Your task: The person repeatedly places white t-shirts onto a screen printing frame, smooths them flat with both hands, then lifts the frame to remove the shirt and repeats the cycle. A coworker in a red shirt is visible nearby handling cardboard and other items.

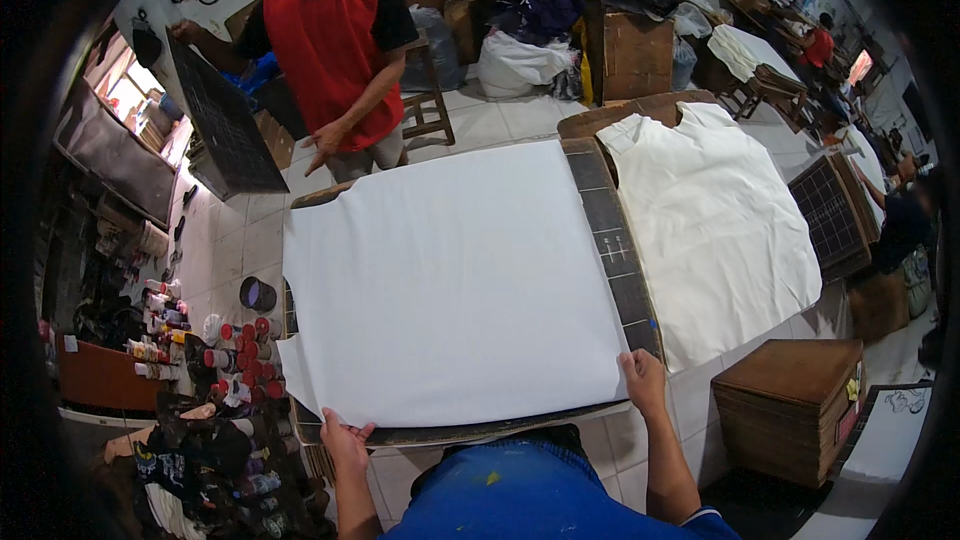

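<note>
A white cloth piece (450, 280) lies over a dark board (620, 250) with a wooden rim, directly in front of me. My left hand (346, 435) pinches the cloth's near edge at the lower left. My right hand (642, 375) is closed on its lower right corner. The board's dark surface shows along the right and near sides of the cloth. To the right, cream garment pieces (715, 235) lie wrinkled on another board.
A person in red (330, 70) stands across, holding a dark board (225, 125). Red-lidded containers (250, 350) crowd the floor at left. A wooden box (785, 405) stands at near right. Other people (815, 45) work in the right background.
</note>
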{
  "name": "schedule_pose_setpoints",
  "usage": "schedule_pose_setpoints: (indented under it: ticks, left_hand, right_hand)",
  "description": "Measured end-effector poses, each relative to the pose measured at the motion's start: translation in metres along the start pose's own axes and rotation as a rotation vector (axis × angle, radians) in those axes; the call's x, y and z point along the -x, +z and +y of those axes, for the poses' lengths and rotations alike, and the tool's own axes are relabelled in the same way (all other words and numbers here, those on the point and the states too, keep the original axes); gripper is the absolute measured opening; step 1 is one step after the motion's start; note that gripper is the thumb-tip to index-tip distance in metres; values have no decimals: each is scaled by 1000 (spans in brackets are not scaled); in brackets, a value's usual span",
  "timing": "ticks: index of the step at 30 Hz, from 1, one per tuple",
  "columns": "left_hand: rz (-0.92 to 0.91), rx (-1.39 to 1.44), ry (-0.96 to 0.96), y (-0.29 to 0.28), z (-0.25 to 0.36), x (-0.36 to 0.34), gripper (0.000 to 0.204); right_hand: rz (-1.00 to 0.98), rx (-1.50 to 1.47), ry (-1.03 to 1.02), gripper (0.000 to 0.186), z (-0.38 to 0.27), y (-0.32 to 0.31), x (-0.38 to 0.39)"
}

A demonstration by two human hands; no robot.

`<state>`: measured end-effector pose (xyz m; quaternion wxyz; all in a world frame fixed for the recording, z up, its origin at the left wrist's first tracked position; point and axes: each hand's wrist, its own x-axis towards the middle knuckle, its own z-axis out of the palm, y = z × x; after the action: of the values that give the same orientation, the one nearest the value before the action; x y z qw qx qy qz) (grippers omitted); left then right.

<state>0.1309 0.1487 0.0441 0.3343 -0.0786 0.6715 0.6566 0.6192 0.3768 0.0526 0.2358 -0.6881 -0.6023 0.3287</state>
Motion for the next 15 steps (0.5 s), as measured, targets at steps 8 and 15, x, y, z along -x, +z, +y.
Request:
schedule_pose_setpoints:
  ticks: [8,15]
  left_hand:
    - [17,-41,21,-13,-5,4,57]
    - [53,-75,17,-20,-5,14,55]
  right_hand:
    - [-15,-87,-16,34,14,0,11]
    - [-14,-16,-38,35,21,-5,20]
